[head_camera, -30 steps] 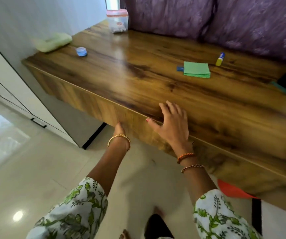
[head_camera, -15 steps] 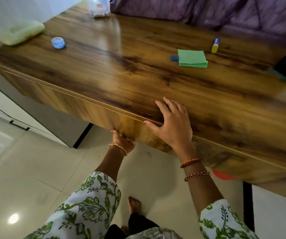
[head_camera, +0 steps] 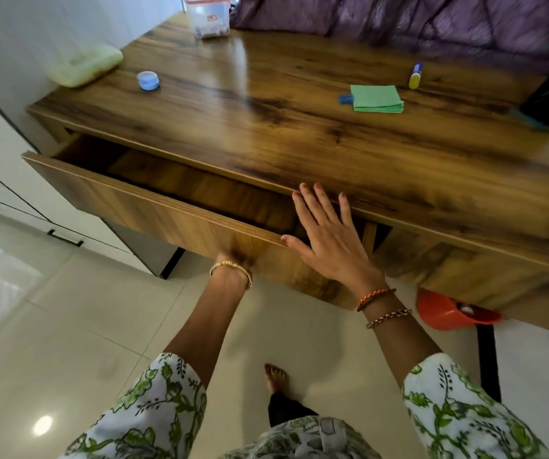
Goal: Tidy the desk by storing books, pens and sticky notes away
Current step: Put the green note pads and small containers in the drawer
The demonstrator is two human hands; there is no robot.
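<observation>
The left hand (head_camera: 233, 255) reaches under the drawer (head_camera: 153, 207) front, its fingers hidden. The drawer stands pulled out. Just right of that grip, the right hand (head_camera: 327, 238) lies flat, fingertips on the desk (head_camera: 266, 127) edge. Beyond it lie green sticky notes (head_camera: 377, 98).

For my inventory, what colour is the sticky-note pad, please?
Green; the sticky-note pad shows best in the head view.

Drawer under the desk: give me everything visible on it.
The drawer is pulled partway out beneath the desktop, at its left end. Front panel and inside look like the same brown wood-grain board; no handle shows. The visible interior holds nothing. The left hand reaches under the front's lower edge, fingers hidden. The right hand, fingers straight, lies over its right corner.
</observation>
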